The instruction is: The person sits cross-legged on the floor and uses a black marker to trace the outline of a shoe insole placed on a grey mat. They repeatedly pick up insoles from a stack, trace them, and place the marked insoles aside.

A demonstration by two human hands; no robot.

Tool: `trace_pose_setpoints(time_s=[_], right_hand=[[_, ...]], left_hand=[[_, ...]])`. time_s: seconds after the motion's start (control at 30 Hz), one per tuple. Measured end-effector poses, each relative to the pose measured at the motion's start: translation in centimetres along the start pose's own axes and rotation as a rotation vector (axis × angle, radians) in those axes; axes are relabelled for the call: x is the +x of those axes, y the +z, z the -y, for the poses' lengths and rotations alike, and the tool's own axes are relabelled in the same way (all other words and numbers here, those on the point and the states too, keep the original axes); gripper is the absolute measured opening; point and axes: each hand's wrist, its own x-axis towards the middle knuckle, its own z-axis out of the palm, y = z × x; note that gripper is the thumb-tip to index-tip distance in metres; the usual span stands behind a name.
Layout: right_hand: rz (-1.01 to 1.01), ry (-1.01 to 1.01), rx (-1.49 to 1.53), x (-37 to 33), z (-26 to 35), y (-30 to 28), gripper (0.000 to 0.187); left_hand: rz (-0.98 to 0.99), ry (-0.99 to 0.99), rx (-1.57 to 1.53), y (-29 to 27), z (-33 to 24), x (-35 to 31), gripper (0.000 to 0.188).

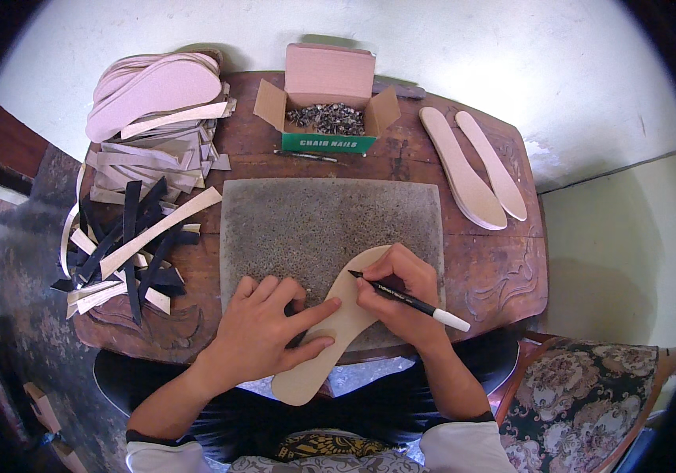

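Observation:
A beige shoe insole (328, 340) lies slantwise over the near edge of a grey speckled board (314, 217), its heel end sticking out past the table edge. My left hand (271, 327) rests on it with fingers spread, the index finger and thumb pressing on its surface. In my right hand (403, 296) is a black marker pen (401, 296) with a white end, gripped between thumb and fingers. The pen's tip touches or nearly touches the insole near its wider front part. The right hand's lower side covers part of the insole's edge.
An open green box of small nails (326, 142) stands at the back. Pink insoles (153, 91) are stacked far left, above pale strips (156, 162) and black straps (129, 252). Finished-looking beige insoles (464, 169) lie at the right. A flowered chair (571, 398) stands near right.

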Motion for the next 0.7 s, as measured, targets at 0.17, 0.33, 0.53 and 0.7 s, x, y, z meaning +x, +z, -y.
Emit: trace_pose_setpoints(time_s=[0.17,0.33,0.53,0.7], right_hand=[[-0.009,-0.040,-0.021,0.00,-0.20,-0.08,0.019],[-0.004,-0.033,-0.006,-0.01,-0.16,-0.07,0.018],[-0.003,-0.019,0.000,0.06,0.14,-0.16,0.018],[-0.010,-0.010,0.011,-0.13,-0.11,0.03,0.018]], left_hand=[[0.007,0.003,-0.002,0.03,-0.03,0.04,0.051],[0.004,0.002,0.002,-0.15,-0.12,0.03,0.050],[-0.002,0.004,-0.003,-0.18,-0.13,0.11,0.049],[0.001,0.001,0.001,0.07,-0.08,0.03,0.049]])
